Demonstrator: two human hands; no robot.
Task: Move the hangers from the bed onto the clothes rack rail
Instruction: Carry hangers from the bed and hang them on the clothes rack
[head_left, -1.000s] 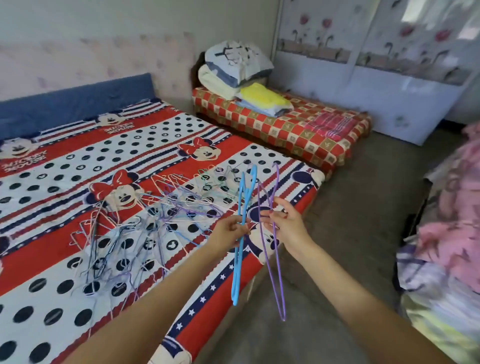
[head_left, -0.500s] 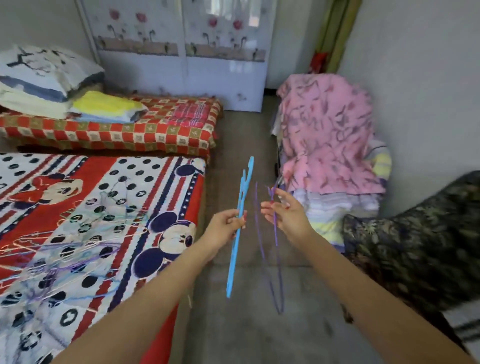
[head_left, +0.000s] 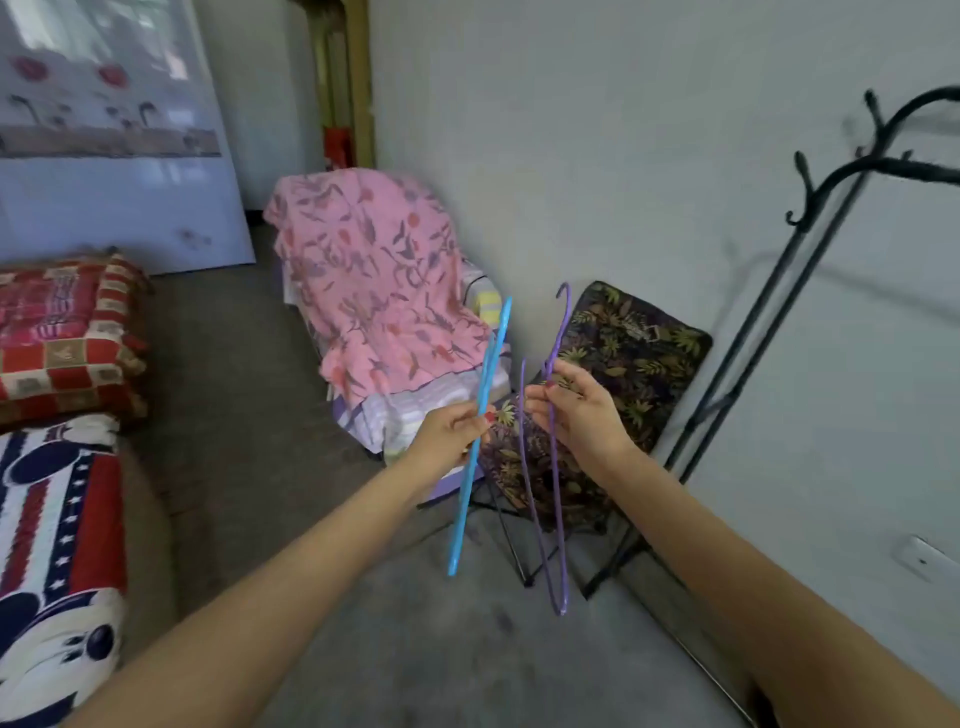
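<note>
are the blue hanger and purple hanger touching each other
Apart. The head view shows the blue hanger in the left hand and the purple hanger in the right hand, with floor between them.

Both bare forearms reach forward from the lower corners, the left arm from 7 o'clock and the right from 5 o'clock, converging near the middle. The left hand (head_left: 451, 432) has its fingers curled, gripping a blue hanger (head_left: 475, 447) at its upper part. Just beside it at 3 o'clock, the right hand (head_left: 579, 410) pinches a purple hanger (head_left: 555, 467) between thumb and fingers, palm turned toward the left hand.
</note>
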